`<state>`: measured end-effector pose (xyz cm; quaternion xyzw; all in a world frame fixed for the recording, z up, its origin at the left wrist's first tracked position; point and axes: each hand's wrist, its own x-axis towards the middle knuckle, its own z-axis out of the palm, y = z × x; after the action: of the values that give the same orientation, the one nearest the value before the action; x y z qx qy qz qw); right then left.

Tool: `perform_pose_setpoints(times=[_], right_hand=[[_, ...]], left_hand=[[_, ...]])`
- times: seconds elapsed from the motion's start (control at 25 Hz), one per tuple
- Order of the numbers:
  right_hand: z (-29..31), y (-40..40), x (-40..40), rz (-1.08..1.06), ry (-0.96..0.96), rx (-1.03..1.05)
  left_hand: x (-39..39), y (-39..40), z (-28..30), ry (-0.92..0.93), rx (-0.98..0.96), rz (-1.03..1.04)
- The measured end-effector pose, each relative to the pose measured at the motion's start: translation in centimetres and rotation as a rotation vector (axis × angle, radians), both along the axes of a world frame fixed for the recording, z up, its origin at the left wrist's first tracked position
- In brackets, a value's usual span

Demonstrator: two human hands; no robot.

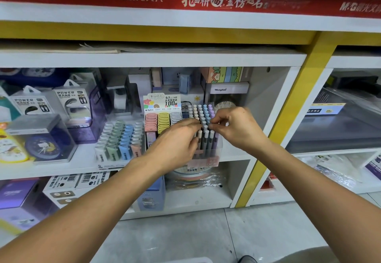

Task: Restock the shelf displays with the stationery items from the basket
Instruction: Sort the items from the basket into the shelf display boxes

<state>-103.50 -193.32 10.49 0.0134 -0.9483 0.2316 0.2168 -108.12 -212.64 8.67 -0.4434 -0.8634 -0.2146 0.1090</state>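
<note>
White shelf (78, 168) spans frame at 9 to 3 o'clock; clear pen display box (214, 155) at centre, pastel pens (203, 116) upright in rows; lead refill display (162, 118) at its 9 o'clock, touching; left hand (177, 141) fingers curled around front pens; right hand (237, 126) pinching one blue pen top

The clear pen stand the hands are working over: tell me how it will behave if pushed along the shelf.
The pen stand looks like thin clear plastic, so probably light itself. It is packed with upright pens taller than its walls, so a push up high may tip it. It sits near the shelf edge; pushing low on its wall seems safer.
</note>
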Motion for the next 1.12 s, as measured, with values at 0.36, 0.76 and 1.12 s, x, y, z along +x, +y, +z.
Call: perform_pose_setpoints(times=[0.36,0.76,1.12], right_hand=[[0.2,-1.5,0.2,-0.011,-0.047,0.237],[-2.1,-5.7,-2.9,-0.094,-0.348,0.469],[-2.6,-5.8,-5.7,-0.121,-0.285,0.461]], left_hand=[[-0.3,-0.8,-0.1,0.021,0.013,-0.011],[-4.4,-4.5,-1.3,-0.133,-0.360,0.239],[-5.4,-4.6,-2.9,-0.109,-0.347,0.207]])
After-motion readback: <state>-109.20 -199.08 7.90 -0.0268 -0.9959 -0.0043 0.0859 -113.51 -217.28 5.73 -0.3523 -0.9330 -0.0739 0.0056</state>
